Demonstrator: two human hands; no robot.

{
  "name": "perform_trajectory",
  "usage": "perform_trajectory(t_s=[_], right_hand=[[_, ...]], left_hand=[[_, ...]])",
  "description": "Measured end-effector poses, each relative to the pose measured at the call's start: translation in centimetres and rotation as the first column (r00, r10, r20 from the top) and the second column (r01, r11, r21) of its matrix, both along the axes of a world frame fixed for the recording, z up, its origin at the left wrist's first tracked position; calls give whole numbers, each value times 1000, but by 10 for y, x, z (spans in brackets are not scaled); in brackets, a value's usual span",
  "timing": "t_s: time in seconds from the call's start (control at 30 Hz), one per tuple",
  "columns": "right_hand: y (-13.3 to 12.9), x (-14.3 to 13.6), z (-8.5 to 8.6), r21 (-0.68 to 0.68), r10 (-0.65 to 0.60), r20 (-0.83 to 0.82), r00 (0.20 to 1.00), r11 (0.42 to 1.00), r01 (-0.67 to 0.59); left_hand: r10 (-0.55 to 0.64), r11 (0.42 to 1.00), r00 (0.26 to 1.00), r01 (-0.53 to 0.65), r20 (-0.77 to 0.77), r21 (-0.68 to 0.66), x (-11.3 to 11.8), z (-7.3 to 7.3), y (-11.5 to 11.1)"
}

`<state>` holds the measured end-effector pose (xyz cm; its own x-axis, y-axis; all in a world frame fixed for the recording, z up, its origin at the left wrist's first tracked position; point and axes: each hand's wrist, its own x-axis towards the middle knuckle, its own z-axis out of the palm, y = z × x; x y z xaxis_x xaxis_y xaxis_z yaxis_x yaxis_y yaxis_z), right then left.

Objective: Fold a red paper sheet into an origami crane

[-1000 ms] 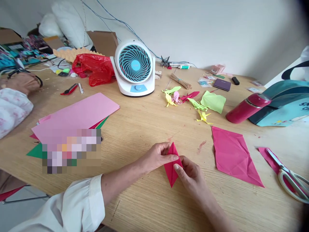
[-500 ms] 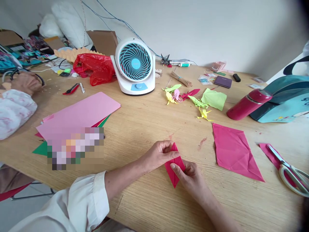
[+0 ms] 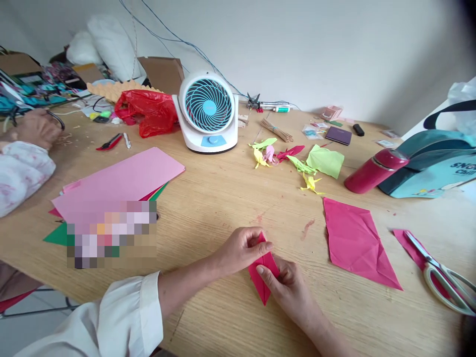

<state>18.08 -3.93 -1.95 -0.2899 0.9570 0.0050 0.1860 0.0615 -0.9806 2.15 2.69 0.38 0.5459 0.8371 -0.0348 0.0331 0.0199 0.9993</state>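
Observation:
A small red folded paper [image 3: 263,278], long and diamond-shaped with a crease down its middle, is held between both hands above the wooden table. My left hand [image 3: 248,248] pinches its upper part, thumb on the front face. Lower down, my right hand [image 3: 283,281] grips its right edge, thumb near the centre crease. The fingers behind the paper are partly hidden. To the right, a creased red sheet [image 3: 359,243] lies flat. Scissors [image 3: 439,277] rest on a red paper strip [image 3: 409,248] at the far right.
Folded paper figures [image 3: 310,183] lie beyond my hands. Pink sheets [image 3: 126,183] are stacked at the left, and a white fan [image 3: 210,111] stands at the back. A red bottle [image 3: 376,171] leans by a blue bag [image 3: 420,166]. Another person's hand [image 3: 37,129] holds scissors at the far left.
The camera view has shifted slightly, so most things sit a little lower. Both of my hands keep their hold on the folded red paper, which looks slightly more tilted.

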Motion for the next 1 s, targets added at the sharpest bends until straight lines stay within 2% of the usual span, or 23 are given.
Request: perform_trajectory(t_s=[0.1, 0.23, 0.4, 0.53, 0.77, 1.0], right_hand=[[-2, -1, 4, 57, 24, 15, 1000, 998, -25], [-2, -4, 5, 80, 42, 7, 999, 996, -42], [-1, -5, 3, 95, 8, 17, 1000, 995, -10], [-2, -6, 3, 104, 20, 53, 998, 994, -26], [-4, -6, -1, 71, 35, 68, 997, 997, -40], [-3, -5, -5, 46, -92, 49, 995, 995, 90]], left_hand=[[-32, 996, 995, 40, -90, 86, -1, -1, -1], [-41, 980, 995, 58, -88, 191, -1, -3, -1], [23, 972, 995, 0, -96, 236, -1, -2, -1], [25, 963, 992, 9, -122, 270, -4, -3, 3], [10, 986, 994, 8, -106, 168, -5, -2, 3], [-145, 989, 988, 144, -43, -24, -6, 1, -1]])
